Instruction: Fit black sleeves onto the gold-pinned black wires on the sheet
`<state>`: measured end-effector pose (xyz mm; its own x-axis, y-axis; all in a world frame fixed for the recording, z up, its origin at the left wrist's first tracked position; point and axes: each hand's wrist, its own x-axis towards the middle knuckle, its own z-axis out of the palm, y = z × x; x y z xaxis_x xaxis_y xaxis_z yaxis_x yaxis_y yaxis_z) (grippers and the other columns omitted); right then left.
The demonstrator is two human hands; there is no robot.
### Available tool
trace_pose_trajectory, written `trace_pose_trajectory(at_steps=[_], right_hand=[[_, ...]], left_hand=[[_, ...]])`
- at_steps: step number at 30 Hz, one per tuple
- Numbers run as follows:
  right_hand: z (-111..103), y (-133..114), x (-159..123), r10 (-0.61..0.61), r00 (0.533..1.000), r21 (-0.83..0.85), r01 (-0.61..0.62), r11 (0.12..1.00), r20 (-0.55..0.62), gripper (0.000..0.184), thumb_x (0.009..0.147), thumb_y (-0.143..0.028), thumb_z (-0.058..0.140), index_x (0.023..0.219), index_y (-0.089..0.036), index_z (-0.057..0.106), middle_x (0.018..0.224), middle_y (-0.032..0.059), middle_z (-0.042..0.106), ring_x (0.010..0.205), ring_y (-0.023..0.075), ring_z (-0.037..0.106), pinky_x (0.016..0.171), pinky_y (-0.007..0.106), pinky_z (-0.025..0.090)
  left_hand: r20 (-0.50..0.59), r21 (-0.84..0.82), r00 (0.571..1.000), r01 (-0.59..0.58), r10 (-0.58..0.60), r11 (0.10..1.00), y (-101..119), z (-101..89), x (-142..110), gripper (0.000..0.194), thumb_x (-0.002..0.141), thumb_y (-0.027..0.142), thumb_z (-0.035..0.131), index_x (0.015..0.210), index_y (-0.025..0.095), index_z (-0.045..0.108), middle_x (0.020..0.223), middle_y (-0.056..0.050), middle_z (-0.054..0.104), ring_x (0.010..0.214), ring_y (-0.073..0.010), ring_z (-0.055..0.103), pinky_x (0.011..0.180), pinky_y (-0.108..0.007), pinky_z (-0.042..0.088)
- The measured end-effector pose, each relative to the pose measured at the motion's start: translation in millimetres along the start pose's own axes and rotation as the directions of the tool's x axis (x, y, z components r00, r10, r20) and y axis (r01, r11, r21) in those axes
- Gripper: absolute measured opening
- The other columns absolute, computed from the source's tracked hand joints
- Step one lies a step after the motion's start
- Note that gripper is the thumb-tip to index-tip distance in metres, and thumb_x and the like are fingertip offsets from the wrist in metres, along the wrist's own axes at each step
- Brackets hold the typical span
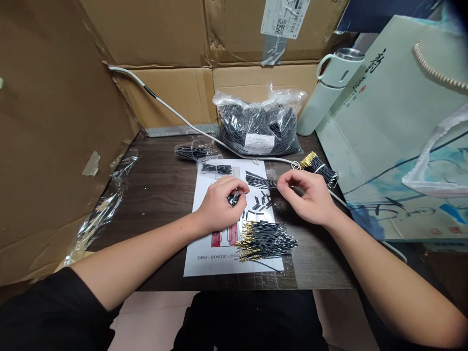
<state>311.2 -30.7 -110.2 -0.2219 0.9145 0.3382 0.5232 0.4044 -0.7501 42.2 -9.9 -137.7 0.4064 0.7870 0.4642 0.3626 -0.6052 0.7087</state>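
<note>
Fingers [237,183] of the left hand [222,204] curl around short black tubes [233,199]; I cannot tell if the right hand [307,195] grips the slim black wires [260,181] beside it, best pinched lightly.

Over a printed sheet [197,239] on the dark bench [153,200], the left hand [224,204] curls around short black tubes [233,199]. The right hand [306,195] is beside a row of black wires [259,182]; whether it grips one is hard to tell. Nearer lie piled gold-tipped wires [268,240]; behind sits a clear bag [259,122].
</note>
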Motion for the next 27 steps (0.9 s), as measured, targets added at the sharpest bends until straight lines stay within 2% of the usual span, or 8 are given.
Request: trace_pose_trajectory(at_steps=[3, 7, 10, 13, 17, 20, 23, 27], right_hand=[[-1, 1, 1, -0.002, 1.000, 0.001, 0.002, 1.000, -0.009, 0.013, 0.100, -0.027, 0.068, 0.088, -0.022, 0.069, 0.081, 0.0032, 0.070, 0.073, 0.0196, 0.064, 0.069, 0.035, 0.051], [0, 1, 0, -0.029, 1.000, -0.006, 0.029, 1.000, 0.005, 0.011, 0.099, -0.024, 0.068, 0.088, -0.022, 0.070, 0.080, 0.0021, 0.071, 0.071, 0.0184, 0.063, 0.067, 0.034, 0.050], [0, 1, 0, -0.031, 0.999, -0.004, 0.031, 1.000, 0.009, 0.011, 0.098, -0.023, 0.069, 0.088, -0.022, 0.070, 0.080, 0.0018, 0.071, 0.071, 0.0180, 0.063, 0.066, 0.034, 0.050], [0, 1, 1, -0.023, 1.000, 0.006, 0.022, 1.000, 0.010, 0.011, 0.098, -0.025, 0.069, 0.088, -0.022, 0.070, 0.081, 0.0023, 0.072, 0.072, 0.0186, 0.064, 0.067, 0.034, 0.051], [-1, 1, 1, -0.016, 1.000, 0.005, 0.016, 1.000, 0.018, 0.011, 0.098, -0.026, 0.069, 0.088, -0.022, 0.070, 0.080, 0.0022, 0.071, 0.071, 0.0183, 0.063, 0.066, 0.034, 0.050], [0, 1, 1, -0.026, 0.999, 0.009, 0.026, 1.000, 0.026, 0.011, 0.098, -0.025, 0.069, 0.088, -0.022, 0.070, 0.080, 0.0015, 0.070, 0.070, 0.0176, 0.061, 0.066, 0.033, 0.049], [0, 1, 1, -0.029, 0.999, 0.005, 0.029, 1.000, 0.028, 0.010, 0.099, -0.024, 0.068, 0.089, -0.022, 0.070, 0.081, 0.0017, 0.071, 0.071, 0.0179, 0.062, 0.066, 0.033, 0.049], [0, 0, 1, -0.025, 0.999, -0.010, 0.025, 1.000, 0.028, 0.011, 0.098, -0.025, 0.069, 0.088, -0.023, 0.070, 0.081, 0.0020, 0.072, 0.071, 0.0184, 0.062, 0.066, 0.034, 0.050]], left_hand=[[0.077, 0.075, 0.996, -0.061, 0.055, 0.995, -2, 0.6, -1, 0.015, 0.086, 0.009, 0.064, 0.089, 0.022, 0.071, 0.085, -0.001, 0.074, 0.084, -0.0194, 0.063, 0.087, -0.041, 0.052], [0.122, 0.123, 0.991, -0.077, 0.062, 0.989, -2, -1.0, -2, 0.015, 0.079, 0.009, 0.066, 0.086, 0.022, 0.070, 0.084, -0.003, 0.069, 0.086, -0.0213, 0.059, 0.087, -0.042, 0.050], [0.204, 0.046, 0.971, -0.139, 0.127, 0.989, 1, -6.5, 0, 0.016, 0.078, 0.008, 0.067, 0.085, 0.022, 0.071, 0.089, -0.005, 0.064, 0.090, -0.0224, 0.058, 0.087, -0.042, 0.049], [0.325, -0.071, 0.922, -0.200, 0.212, 0.977, 4, -13.7, 3, 0.019, 0.078, 0.006, 0.065, 0.084, 0.023, 0.074, 0.096, -0.007, 0.061, 0.095, -0.0234, 0.057, 0.087, -0.042, 0.049], [0.414, -0.087, 0.890, -0.171, 0.192, 0.981, 4, -19.2, 6, 0.022, 0.077, 0.008, 0.068, 0.091, 0.024, 0.077, 0.104, -0.008, 0.059, 0.102, -0.0259, 0.056, 0.092, -0.045, 0.050], [0.438, -0.073, 0.882, -0.158, 0.174, 0.985, 3, -17.7, 7, 0.018, 0.083, 0.013, 0.071, 0.095, 0.024, 0.078, 0.109, -0.009, 0.058, 0.106, -0.0268, 0.055, 0.095, -0.047, 0.050], [0.397, -0.034, 0.909, -0.122, 0.125, 0.992, 1, -12.9, 6, 0.005, 0.093, 0.021, 0.073, 0.092, 0.023, 0.077, 0.108, -0.009, 0.060, 0.107, -0.0261, 0.056, 0.099, -0.047, 0.050], [0.359, 0.002, 0.929, -0.095, 0.088, 0.995, -2, -8.1, 4, 0.008, 0.097, 0.026, 0.076, 0.089, 0.023, 0.078, 0.105, -0.008, 0.061, 0.105, -0.0246, 0.057, 0.099, -0.046, 0.050]])
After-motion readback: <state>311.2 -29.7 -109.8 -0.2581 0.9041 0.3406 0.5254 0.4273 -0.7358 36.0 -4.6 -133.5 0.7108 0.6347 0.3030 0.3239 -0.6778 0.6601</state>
